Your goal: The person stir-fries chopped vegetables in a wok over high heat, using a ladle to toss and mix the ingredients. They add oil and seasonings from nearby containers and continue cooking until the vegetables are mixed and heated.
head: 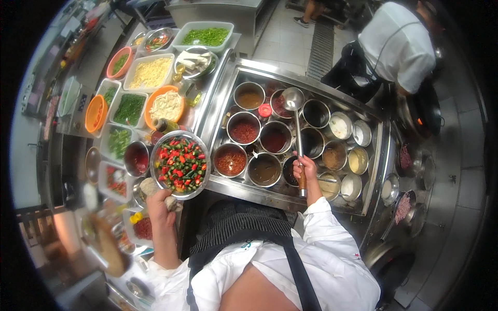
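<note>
My left hand (161,206) grips the near rim of a round metal bowl (181,164) heaped with chopped red and green chillies, with a greyish cloth (149,187) at the hand. My right hand (305,169) is closed round the wooden grip of a long steel ladle (298,128). The ladle's bowl (293,99) lies over the rim of a pot of dark red sauce (280,104). Under the ladle's handle is a steel tray (223,182) of round metal pots, among them one of chilli flakes in oil (230,160) and one of brown liquid (264,169).
On the left counter stand a tub of chopped green vegetable (205,36), an orange basket of pale strips (165,105) and oil bottles (190,93). A co-worker in white (397,46) stands at the upper right by a wok (426,110). Several ingredient bowls (390,188) line the right side.
</note>
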### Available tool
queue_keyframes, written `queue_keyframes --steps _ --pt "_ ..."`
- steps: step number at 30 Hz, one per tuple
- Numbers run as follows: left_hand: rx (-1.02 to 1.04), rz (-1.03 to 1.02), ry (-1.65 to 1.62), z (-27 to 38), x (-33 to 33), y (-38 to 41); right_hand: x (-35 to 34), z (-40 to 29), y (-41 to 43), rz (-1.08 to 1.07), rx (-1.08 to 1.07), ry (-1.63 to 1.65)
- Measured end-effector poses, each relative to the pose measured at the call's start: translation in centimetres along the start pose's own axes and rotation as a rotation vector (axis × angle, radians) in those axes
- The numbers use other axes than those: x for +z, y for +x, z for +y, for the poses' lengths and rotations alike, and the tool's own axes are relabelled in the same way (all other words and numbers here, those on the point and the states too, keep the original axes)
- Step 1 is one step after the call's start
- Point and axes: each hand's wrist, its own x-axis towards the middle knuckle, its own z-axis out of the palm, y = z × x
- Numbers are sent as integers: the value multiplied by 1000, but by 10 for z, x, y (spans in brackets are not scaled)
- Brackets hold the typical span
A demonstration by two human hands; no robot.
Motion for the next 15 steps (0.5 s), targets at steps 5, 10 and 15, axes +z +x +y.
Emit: queue_keyframes --steps 5,10,15 --pt "21 -31 -77 -6 27 5 1 -3 -9 -7 -23 -2" --pt "69 -105 -52 -17 61 11 7 -10 -22 76 -33 -153" --pt "31 -121 -65 -20 82 13 -2 -14 -33 -82 7 123"
